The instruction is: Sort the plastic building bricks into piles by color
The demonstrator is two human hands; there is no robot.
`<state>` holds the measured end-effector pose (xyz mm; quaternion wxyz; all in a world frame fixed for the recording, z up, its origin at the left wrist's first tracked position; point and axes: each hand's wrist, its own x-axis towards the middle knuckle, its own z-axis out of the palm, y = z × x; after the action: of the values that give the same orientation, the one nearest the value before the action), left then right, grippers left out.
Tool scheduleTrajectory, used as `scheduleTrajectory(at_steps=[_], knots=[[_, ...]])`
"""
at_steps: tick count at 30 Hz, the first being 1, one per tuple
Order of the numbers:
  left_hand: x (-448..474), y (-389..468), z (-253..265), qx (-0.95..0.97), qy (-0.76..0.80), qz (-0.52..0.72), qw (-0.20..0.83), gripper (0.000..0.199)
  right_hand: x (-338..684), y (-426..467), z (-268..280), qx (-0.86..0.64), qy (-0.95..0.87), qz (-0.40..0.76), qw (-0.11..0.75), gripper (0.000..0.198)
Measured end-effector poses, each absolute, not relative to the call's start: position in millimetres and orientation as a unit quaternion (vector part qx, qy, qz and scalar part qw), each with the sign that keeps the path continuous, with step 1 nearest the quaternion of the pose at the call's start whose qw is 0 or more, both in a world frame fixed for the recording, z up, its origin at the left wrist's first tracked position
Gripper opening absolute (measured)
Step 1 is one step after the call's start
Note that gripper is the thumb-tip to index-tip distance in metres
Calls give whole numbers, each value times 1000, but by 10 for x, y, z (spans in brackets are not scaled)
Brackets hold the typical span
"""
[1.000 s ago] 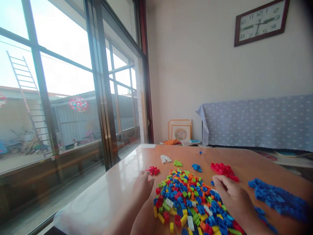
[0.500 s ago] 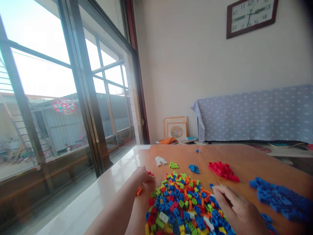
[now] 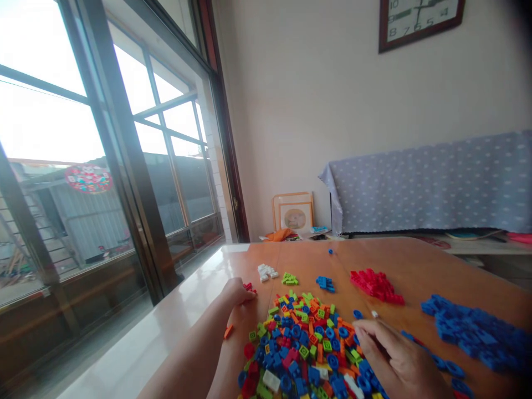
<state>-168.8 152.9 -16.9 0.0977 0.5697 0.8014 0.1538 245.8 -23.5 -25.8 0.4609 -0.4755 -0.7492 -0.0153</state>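
Observation:
A large mixed pile of small toy building bricks (image 3: 303,349) lies on the wooden table in front of me. At its right edge is my right hand (image 3: 393,349), thumb and forefinger pressed together; whatever sits between them is hidden. Just beyond those fingertips are a blue ring-shaped piece (image 3: 358,314) and a small white piece (image 3: 374,314). My left hand (image 3: 236,291) reaches past the pile's left side, fingers curled down beside a few red bricks (image 3: 250,287). Its fingertips are mostly out of sight. Near my left forearm rests an orange brick (image 3: 228,331).
Sorted groups lie beyond the pile: white bricks (image 3: 267,272), lime green bricks (image 3: 290,279), blue bricks (image 3: 325,284) and red bricks (image 3: 376,286). A large blue heap (image 3: 477,332) spreads at the right. A single blue piece (image 3: 331,251) sits near the far edge. Windows line the left.
The view has shifted slightly, so the scene sits further left and up. My right hand has drawn back a little, and the small white piece now shows beyond it. My left hand stays by the red bricks.

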Motion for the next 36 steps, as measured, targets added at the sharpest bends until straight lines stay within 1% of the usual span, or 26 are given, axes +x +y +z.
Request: scheduleTrajectory(at_steps=[3,11,16,19,21,25,30,32,36], knots=[[-1658,1602,-178,567,800,168,102,48,2454,-241,-245,-474,-754,-19,454,24],[-1569,1501,-115,576,788,192,101,39,2473,-245,-247,-485,-748,-4,452,26],[-1544,1336,7,602,768,206,71,37,2476,-256,-253,-503,-740,27,446,28],[-1507,1198,81,619,752,219,49,30,2477,-273,-239,-507,-734,35,451,30],[-1445,1072,116,633,739,228,39,25,2477,-283,-222,-508,-732,41,453,32],[-1208,707,155,658,710,248,32,22,2471,-296,-182,-513,-728,59,451,33],[-774,38,205,688,674,265,43,33,2460,-335,-157,-521,-727,84,439,34],[-603,-233,227,699,653,283,74,34,2461,-345,-165,-520,-730,90,435,32],[-369,-581,176,712,635,284,98,36,2472,-325,-210,-524,-736,87,419,32]])
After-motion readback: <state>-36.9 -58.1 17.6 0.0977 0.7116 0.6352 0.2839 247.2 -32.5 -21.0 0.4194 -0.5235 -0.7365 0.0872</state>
